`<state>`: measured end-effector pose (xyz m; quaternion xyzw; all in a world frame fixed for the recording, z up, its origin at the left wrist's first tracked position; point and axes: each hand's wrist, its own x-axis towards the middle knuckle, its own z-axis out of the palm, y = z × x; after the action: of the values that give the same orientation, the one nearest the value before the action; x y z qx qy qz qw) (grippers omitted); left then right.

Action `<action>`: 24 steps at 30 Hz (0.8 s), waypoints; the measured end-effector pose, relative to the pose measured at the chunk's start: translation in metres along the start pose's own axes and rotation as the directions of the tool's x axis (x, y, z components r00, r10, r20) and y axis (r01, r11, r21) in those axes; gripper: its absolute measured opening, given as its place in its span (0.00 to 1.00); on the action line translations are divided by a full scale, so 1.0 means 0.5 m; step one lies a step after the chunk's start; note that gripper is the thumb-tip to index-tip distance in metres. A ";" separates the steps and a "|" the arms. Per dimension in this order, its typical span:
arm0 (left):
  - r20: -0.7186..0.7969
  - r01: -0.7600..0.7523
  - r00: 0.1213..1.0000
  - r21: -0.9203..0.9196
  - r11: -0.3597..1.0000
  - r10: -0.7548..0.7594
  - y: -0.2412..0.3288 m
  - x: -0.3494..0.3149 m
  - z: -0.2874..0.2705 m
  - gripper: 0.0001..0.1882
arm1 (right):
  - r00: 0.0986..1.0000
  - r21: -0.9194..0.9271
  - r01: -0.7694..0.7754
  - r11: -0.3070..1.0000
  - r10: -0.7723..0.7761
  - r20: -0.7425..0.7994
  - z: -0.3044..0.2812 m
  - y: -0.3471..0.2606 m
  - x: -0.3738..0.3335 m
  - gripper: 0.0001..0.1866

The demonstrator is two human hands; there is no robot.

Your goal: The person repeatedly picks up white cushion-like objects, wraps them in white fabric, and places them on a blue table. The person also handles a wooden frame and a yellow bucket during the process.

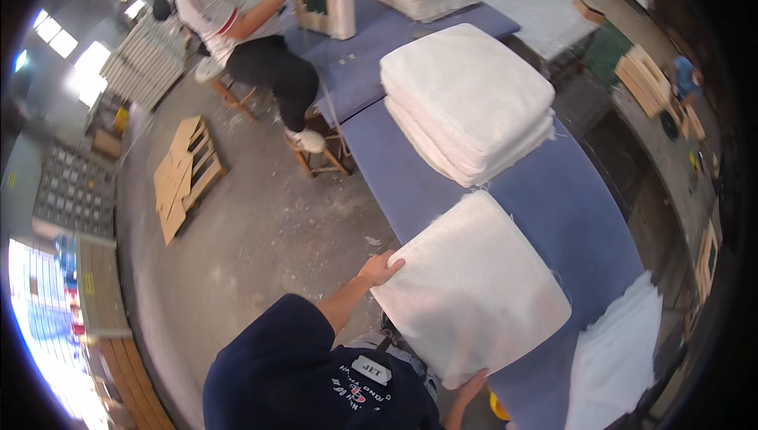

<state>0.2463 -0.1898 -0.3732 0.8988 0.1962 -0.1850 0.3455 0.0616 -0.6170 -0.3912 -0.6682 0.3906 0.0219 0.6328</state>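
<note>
A square white fabric-covered cushion (474, 288) with rounded corners lies tilted in front of me, partly over the blue table. My left hand (383, 270) grips its left corner, thumb on top and the other fingers hidden underneath. At the near corner my right hand (474, 386) holds the edge from below, its fingers partly hidden by the cushion. Just beyond stands a stack of similar white cushions (466, 98), with loose threads along the edges.
The blue-covered table (568, 185) curves away to the right. White cloth (616, 351) lies at its near right end. Another person (229, 11) sits on a stool at the far left, holding a panel. Cut cardboard (185, 173) rests on the floor; a workbench (671, 146) runs along the right.
</note>
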 end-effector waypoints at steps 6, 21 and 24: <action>0.009 0.034 0.999 -0.115 0.993 -0.033 -0.003 0.006 0.030 0.39 | 0.876 0.021 -0.313 0.950 0.280 0.393 -0.040 -0.069 0.038 0.45; 0.205 0.207 0.965 -0.228 0.951 -0.161 0.032 0.015 -0.014 0.49 | 0.860 0.083 -0.338 0.938 0.272 0.432 0.112 -0.147 0.059 0.43; 0.226 0.162 0.966 -0.152 0.975 -0.125 0.048 0.023 -0.034 0.49 | 0.889 0.156 -0.310 0.938 0.227 0.398 0.140 -0.154 0.048 0.43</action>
<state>0.2712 -0.1918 -0.3534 0.8242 0.2373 -0.2885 0.4256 0.1531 -0.5764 -0.3538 -0.5183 0.3517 0.1941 0.7550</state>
